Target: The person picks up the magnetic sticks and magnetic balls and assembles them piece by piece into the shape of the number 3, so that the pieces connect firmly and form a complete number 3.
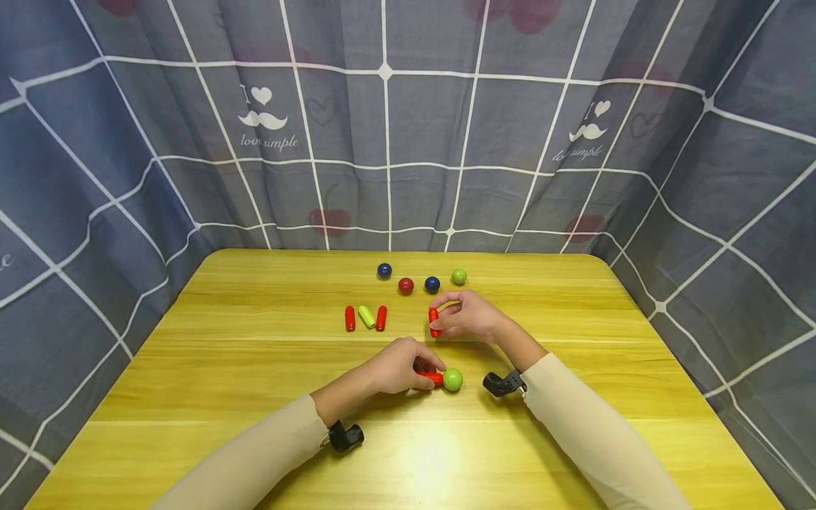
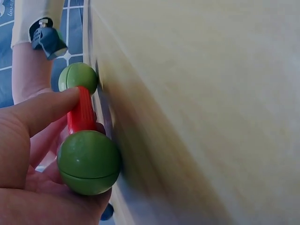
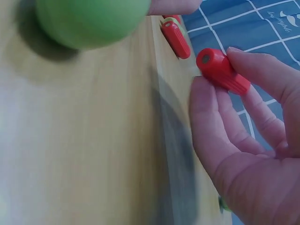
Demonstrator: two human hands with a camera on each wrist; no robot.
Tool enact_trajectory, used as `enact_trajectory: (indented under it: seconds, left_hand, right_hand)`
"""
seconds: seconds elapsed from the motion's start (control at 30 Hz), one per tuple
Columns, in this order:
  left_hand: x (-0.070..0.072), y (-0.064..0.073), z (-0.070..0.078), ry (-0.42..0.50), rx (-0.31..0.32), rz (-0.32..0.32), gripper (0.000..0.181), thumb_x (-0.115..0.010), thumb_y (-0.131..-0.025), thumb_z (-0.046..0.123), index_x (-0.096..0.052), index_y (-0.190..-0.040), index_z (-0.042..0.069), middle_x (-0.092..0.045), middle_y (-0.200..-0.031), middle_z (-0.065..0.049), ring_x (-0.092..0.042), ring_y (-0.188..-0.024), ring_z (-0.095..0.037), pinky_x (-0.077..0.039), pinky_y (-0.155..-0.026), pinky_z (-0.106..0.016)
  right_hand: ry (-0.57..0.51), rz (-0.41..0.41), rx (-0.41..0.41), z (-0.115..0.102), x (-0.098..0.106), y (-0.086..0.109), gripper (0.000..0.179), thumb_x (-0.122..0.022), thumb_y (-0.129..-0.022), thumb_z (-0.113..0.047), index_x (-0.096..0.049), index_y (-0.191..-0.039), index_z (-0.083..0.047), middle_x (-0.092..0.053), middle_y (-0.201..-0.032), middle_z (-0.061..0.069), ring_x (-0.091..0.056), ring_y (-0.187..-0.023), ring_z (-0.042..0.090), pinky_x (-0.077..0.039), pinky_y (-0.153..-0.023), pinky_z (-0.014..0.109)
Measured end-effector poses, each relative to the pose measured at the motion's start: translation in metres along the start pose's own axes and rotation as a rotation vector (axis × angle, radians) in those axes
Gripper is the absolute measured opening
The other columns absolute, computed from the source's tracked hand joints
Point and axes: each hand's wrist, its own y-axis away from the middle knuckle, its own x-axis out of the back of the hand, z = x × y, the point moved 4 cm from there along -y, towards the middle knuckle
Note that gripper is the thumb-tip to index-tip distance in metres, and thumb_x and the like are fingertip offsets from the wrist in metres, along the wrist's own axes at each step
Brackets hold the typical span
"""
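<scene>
Pinching 1 red rod [image 2: 80, 116] capped by 2 green balls [image 2: 89, 162], the left hand [image 1: 403, 365] is nearest; beyond it, rightward, the right hand [image 1: 470, 316] pinches 1 loose red rod [image 1: 434, 329]; beyond the left hand lie 2 more red rods [image 1: 350, 319] and 1 lime rod [image 1: 366, 316]; past the right hand sit 2 blue balls [image 1: 432, 285], 1 red ball [image 1: 406, 286] and 1 lone green ball [image 1: 459, 276].

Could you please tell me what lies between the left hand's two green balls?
In the left wrist view, a ribbed red stick lies between the nearer green ball and the farther green ball.
</scene>
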Motion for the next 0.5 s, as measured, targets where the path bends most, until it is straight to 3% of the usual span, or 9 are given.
enact_trajectory:
  seconds: [0.17, 0.5]
  left_hand:
    - [0.000, -0.001, 0.002, -0.011, -0.024, 0.001, 0.026, -0.080, -0.085, 0.002, -0.080, -0.110, 0.009, -0.076, -0.093, 0.001, -0.062, -0.081, -0.005, -0.052, -0.073, -0.020]
    - [-0.001, -0.004, 0.006, 0.004, -0.026, 0.010, 0.024, -0.084, -0.083, 0.004, -0.080, -0.106, 0.008, -0.074, -0.087, 0.000, -0.061, -0.076, -0.004, -0.052, -0.069, -0.019]
  right_hand:
    - [-0.056, 0.006, -0.001, 0.005, 0.002, 0.011, 0.036, -0.069, -0.091, 0.008, -0.057, -0.125, 0.006, -0.071, -0.092, 0.012, -0.074, -0.086, 0.022, -0.062, -0.087, 0.045]
    - [-0.070, 0.046, 0.016, 0.017, 0.007, 0.030, 0.040, -0.072, -0.090, 0.006, -0.058, -0.127, 0.009, -0.075, -0.095, 0.012, -0.075, -0.086, 0.023, -0.062, -0.085, 0.044]
